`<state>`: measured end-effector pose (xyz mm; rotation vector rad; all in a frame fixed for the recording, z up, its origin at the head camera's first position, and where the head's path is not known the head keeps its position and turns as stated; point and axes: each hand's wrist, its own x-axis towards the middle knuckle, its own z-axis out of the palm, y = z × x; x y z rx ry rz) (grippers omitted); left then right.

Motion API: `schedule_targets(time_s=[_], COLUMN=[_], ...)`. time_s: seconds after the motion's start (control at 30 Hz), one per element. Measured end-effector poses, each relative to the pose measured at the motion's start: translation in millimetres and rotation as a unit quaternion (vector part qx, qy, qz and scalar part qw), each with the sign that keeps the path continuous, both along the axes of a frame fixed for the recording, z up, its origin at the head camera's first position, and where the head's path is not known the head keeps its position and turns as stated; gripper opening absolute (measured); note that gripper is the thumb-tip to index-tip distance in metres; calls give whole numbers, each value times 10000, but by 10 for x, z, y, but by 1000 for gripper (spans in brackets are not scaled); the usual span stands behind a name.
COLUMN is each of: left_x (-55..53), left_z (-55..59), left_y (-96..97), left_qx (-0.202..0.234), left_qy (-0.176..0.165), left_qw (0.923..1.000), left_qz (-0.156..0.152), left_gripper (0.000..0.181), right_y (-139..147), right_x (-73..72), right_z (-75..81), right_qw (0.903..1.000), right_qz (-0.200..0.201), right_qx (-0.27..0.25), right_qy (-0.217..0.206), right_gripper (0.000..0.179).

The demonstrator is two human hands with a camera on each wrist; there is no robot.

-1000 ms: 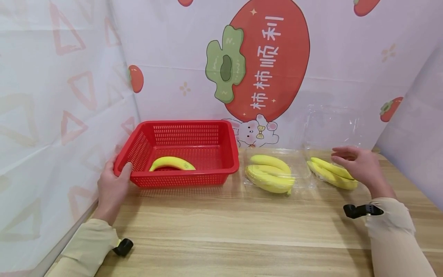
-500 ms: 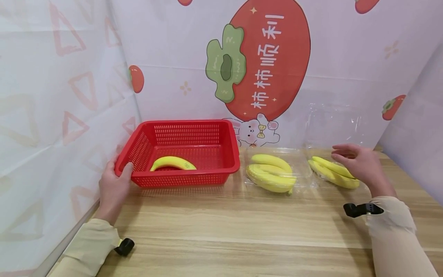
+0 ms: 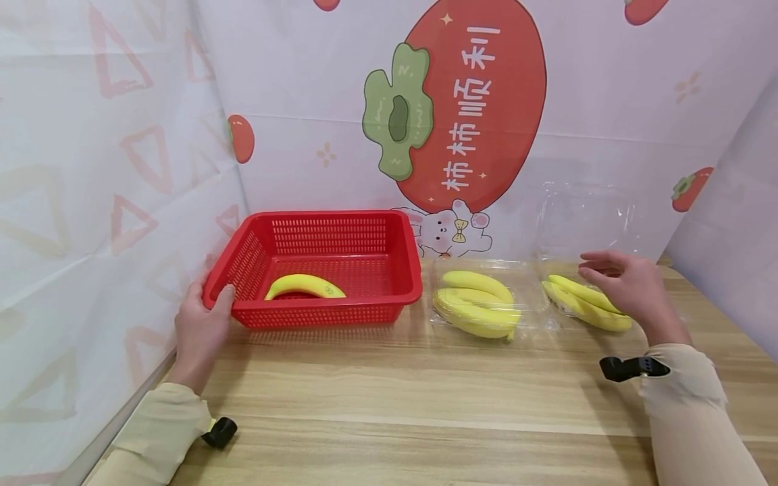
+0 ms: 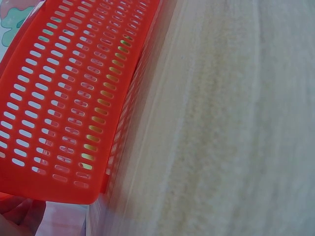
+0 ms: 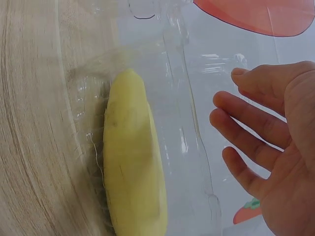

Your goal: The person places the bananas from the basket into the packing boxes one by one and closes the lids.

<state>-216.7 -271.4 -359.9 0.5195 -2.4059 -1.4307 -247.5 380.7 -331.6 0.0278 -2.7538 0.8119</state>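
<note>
My left hand (image 3: 203,327) grips the front left corner of a red plastic basket (image 3: 328,314), thumb over the rim. Inside the basket lies one banana (image 3: 306,285). In the left wrist view the slotted basket wall (image 4: 64,98) fills the left side, with yellow showing through. My right hand (image 3: 635,283) hovers with loosely bent fingers over an opened clear plastic box (image 3: 583,209), holding nothing. Two bananas (image 3: 586,307) lie in that box. The right wrist view shows the hand (image 5: 266,128) apart from the banana (image 5: 133,162) in the box.
Between the basket and the opened box sits another clear plastic box (image 3: 529,277) with several bananas (image 3: 477,310) in it. Patterned cloth (image 3: 304,81) hangs behind and on both sides. Everything stands on a wood-grain table (image 3: 389,398).
The right hand shifts very slightly left above the opened box. The left hand keeps its hold on the basket, and the bananas stay where they were.
</note>
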Motion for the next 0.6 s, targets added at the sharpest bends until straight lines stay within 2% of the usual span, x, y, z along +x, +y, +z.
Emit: schedule_targets(time_s=[0.27, 0.6], left_x=[-17, -7], left_z=[-11, -5], left_y=[16, 16], left_qx=[290, 268], left_qy=[-112, -32], left_qw=[9994, 9996], left_qz=[-128, -131], left_gripper=[75, 75], right_y=[-67, -189], right_x=[-1, -10], right_z=[24, 72], right_qw=[9999, 9995], right_qz=[3, 114], right_qx=[-80, -64], right_qy=[78, 298], right_gripper=[52, 49])
